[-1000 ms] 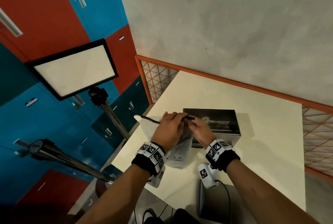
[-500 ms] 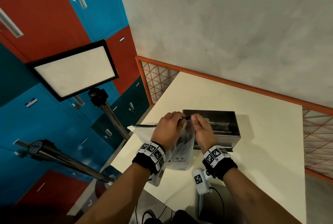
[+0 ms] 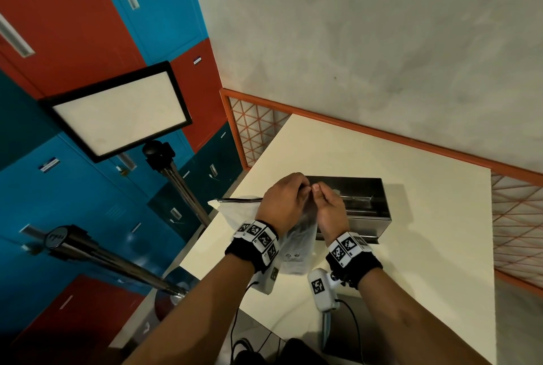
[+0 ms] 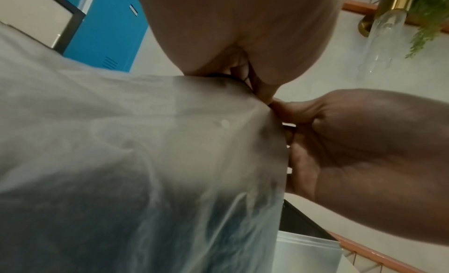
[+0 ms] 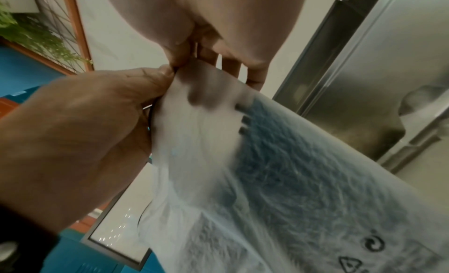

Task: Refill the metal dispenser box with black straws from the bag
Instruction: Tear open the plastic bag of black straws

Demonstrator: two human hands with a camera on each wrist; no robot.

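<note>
1. Straws [image 3: 239, 199], black, poke out leftward from the translucent bag's [image 3: 296, 247] upper end, past the left edge of the table [image 3: 426, 217].
2. Bag hangs upright over the table's near left part, just in front of the metal dispenser box [image 3: 361, 203].
3. Left hand [image 3: 280, 200] and right hand [image 3: 329, 209] meet at the bag's top edge; each pinches the plastic between thumb and curled fingers [image 5: 179, 60], fingertips touching.
4. Dispenser box sits on the table behind the hands, its lid apparently open.
5. Lamp panel [image 3: 117, 111] stands left of the table.
</note>
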